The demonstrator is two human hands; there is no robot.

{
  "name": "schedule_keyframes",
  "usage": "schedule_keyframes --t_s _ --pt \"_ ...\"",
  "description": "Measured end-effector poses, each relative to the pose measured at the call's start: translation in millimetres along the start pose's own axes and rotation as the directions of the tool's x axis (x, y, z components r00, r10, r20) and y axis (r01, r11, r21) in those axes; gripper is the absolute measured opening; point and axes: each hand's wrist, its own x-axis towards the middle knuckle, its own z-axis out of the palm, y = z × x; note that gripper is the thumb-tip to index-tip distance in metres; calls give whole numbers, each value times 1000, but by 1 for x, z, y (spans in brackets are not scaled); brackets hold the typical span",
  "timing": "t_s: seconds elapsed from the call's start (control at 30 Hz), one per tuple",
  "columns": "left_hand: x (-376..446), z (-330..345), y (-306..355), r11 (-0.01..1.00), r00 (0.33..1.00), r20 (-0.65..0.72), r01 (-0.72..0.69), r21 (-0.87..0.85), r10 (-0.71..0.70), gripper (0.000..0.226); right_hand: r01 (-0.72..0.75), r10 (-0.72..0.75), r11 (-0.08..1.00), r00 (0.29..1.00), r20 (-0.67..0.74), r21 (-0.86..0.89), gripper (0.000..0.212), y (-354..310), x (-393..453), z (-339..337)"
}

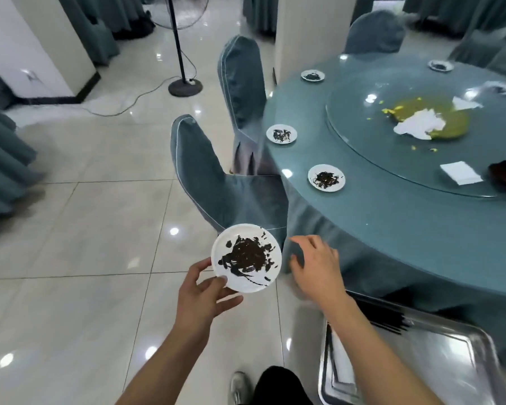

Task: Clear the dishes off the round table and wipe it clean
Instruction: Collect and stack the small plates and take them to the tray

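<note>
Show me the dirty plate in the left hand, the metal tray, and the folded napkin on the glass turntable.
dirty plate (246, 257), head view, on its smeared centre
metal tray (450, 355), head view, on its bare bottom
folded napkin (461, 172), head view, on its middle

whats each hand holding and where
Left hand pinches the dirty white plate at its near rim. Right hand holds nothing.

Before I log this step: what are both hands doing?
Left hand: holds the dirty plate.
Right hand: open, holding nothing.
</note>
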Motion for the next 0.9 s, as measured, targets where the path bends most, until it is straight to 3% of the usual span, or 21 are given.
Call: schedule_keyframes --t_s 0.27,0.53,0.7,0.9 --pt "99 29 32 999 997 74 19 42 -22 36 -180 180 982 984 -4 -51 38 33 88 13" --pt "213 91 64 994 994 89 55 96 -63 32 -387 388 922 921 29 -35 42 100 211 32" --pt "286 136 77 987 991 91 80 138 -93 35 -537 535 844 843 61 15 41 147 279 40" --pt "336 174 86 979 988 70 122 162 -135 36 -720 713 686 694 102 105 35 183 321 51"
